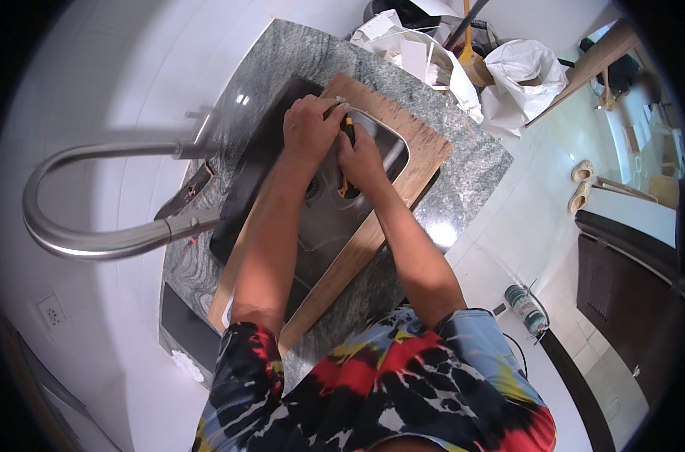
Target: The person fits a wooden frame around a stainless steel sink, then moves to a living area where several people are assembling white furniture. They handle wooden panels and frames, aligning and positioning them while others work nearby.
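A wooden frame (422, 147) with a rounded rectangular opening lies over a dark sink (329, 215) set in a grey stone countertop (470, 177). My right hand (363, 162) is closed round a black-and-yellow handled tool (348, 188), which looks like a utility knife. Its upper end points to the opening's far corner. Close beside it, my left hand (309, 126) is bent over the frame's far end, fingers curled and thumb toward the tool's tip. A small pale bit (342, 99) shows at those fingertips; whether they grip it is unclear.
A curved metal faucet (101, 241) arches in from the left. Past the counter's far side stand white bags (519, 68) and scraps. A teal cylinder (525, 307) is on the floor at right, and slippers (581, 184) lie farther off. Another person appears blurred at far right.
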`<action>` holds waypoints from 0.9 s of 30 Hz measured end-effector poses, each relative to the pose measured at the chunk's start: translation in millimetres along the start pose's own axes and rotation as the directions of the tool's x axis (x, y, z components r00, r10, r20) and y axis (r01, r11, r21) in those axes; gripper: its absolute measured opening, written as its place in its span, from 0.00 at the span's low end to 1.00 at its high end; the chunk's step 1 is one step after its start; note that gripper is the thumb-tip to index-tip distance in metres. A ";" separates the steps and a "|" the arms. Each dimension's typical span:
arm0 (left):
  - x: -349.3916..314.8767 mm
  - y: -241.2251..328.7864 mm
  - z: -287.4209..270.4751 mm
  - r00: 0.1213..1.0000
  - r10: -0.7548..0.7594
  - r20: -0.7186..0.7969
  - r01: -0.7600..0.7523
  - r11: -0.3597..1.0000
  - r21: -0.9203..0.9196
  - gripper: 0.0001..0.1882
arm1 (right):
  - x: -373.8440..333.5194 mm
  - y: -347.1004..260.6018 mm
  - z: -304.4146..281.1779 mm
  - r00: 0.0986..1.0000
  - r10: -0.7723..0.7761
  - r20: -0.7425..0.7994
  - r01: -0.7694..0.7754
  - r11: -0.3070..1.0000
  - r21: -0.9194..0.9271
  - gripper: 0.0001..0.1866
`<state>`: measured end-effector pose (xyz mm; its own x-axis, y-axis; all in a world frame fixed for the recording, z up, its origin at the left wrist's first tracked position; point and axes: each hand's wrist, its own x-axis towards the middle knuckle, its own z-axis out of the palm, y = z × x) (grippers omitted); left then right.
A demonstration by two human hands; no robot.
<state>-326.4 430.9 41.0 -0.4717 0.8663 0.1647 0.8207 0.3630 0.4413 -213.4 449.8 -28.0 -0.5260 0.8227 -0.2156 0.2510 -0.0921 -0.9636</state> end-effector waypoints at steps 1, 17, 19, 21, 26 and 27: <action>1.6 -0.3 1.9 1.000 -0.007 0.002 0.007 1.000 -0.024 0.13 | -2.2 -1.3 3.7 0.993 -0.092 -0.068 0.088 0.994 -0.063 0.12; 16.2 -2.5 16.7 0.982 -0.186 0.032 0.188 0.980 -0.063 0.15 | -5.2 -22.2 -6.1 0.992 0.120 0.033 -0.124 0.982 0.145 0.13; 16.5 -2.5 16.0 0.978 -0.207 0.037 0.209 0.974 -0.089 0.15 | -6.2 -23.4 -13.8 0.988 0.137 -0.072 -0.130 0.987 0.099 0.14; 14.5 -14.1 18.2 0.980 -0.201 -0.007 0.199 0.975 -0.101 0.13 | -10.3 -28.4 -14.2 0.990 0.112 -0.082 -0.111 0.994 0.020 0.15; 20.9 -34.3 1.6 0.958 -0.241 0.158 0.280 0.908 -0.313 0.16 | -35.3 -43.9 -7.0 0.991 0.129 -0.040 -0.131 0.990 -0.055 0.16; 18.9 -40.6 1.1 0.957 -0.249 0.148 0.285 0.901 -0.326 0.17 | -35.0 -38.5 -5.8 0.991 0.131 -0.031 -0.131 0.991 -0.030 0.16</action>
<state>-368.2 433.0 25.2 -0.6085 0.7892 -0.0829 0.4998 0.4623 0.7325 -200.0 427.8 17.6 -0.4634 0.8206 -0.3345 0.3424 -0.1824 -0.9217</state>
